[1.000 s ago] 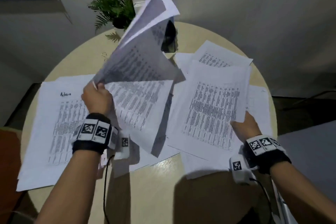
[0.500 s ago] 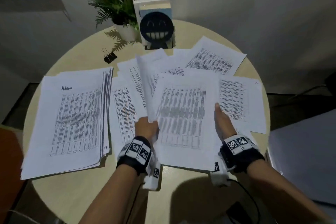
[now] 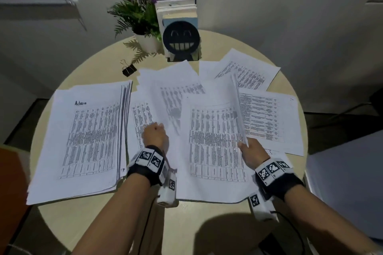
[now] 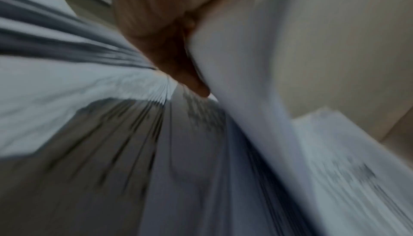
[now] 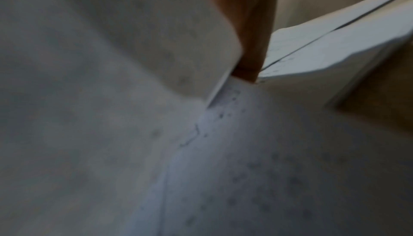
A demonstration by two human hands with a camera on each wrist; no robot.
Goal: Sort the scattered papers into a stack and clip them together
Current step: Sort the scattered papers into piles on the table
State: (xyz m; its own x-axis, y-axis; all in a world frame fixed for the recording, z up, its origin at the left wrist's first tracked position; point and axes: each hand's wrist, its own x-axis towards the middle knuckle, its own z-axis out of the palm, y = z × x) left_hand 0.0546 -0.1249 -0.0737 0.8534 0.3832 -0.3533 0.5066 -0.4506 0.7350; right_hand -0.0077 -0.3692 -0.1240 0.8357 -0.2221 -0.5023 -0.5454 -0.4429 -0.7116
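A thick stack of printed papers point(image 3: 83, 136) lies on the left of the round table point(image 3: 186, 223). Loose printed sheets point(image 3: 267, 118) overlap across the middle and right. My left hand point(image 3: 155, 134) grips a blurred, lifted sheet point(image 3: 172, 97) in the middle; in the left wrist view its fingers point(image 4: 178, 63) curl against that paper point(image 4: 234, 81). My right hand point(image 3: 248, 149) pinches the near corner of a sheet standing on edge point(image 3: 238, 105); the right wrist view shows a finger point(image 5: 250, 45) behind the raised paper point(image 5: 156, 45). A black binder clip point(image 3: 129, 69) lies at the back left.
A potted plant point(image 3: 143, 27) and a row of books behind a black smiley bookend point(image 3: 181, 37) stand at the table's far edge. More sheets point(image 3: 248, 70) reach the back right rim. Bare tabletop shows near me.
The bundle my left hand held high now lies on the left stack. That hand moved to the middle and took a sheet. My right hand shifted right and raised a sheet's edge.
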